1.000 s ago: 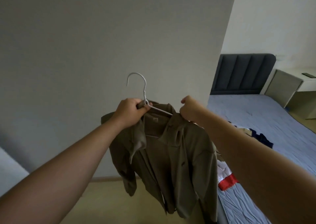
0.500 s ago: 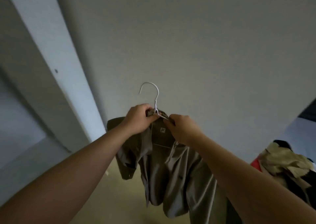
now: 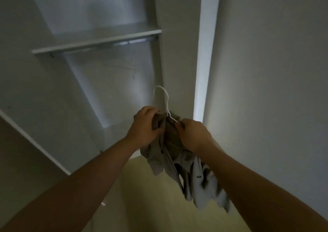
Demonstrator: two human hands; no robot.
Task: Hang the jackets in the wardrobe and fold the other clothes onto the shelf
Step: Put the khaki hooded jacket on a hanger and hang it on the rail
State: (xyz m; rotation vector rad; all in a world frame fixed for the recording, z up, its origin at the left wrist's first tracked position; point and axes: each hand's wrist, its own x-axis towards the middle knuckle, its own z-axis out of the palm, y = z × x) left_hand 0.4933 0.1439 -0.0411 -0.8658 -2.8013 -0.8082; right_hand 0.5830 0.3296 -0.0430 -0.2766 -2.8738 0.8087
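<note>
A: Head view. What has changed since half a second earlier?

B: The view has swung left, from the plain grey panel to the open wardrobe [image 3: 115, 82]. The pile of clothes at the lower right has left the frame. The jacket [image 3: 171, 137] is now bunched more tightly between the hands.

A: State of the hands?

B: The left hand [image 3: 145, 123] has its fingers curled round the folded collar and shoulder of the jacket, just below the hook. The right hand [image 3: 192, 134] pinches the sloping arm of the white hanger [image 3: 167, 104] together with the cloth over it. Both forearms reach forward and up.

A: Position of the jacket?

B: It is khaki, it hangs from the hanger, and it is held in the air in front of the wardrobe opening, with its lower part drooping toward the right forearm. The hook stands upright above the hands, touching nothing.

A: Surroundings?

B: A shelf [image 3: 99, 42] crosses the wardrobe above, with a metal rail [image 3: 127, 42] just beneath it. A white vertical edge [image 3: 205, 54] runs to the right of the hook. The pale yellow floor [image 3: 142, 205] lies below.
</note>
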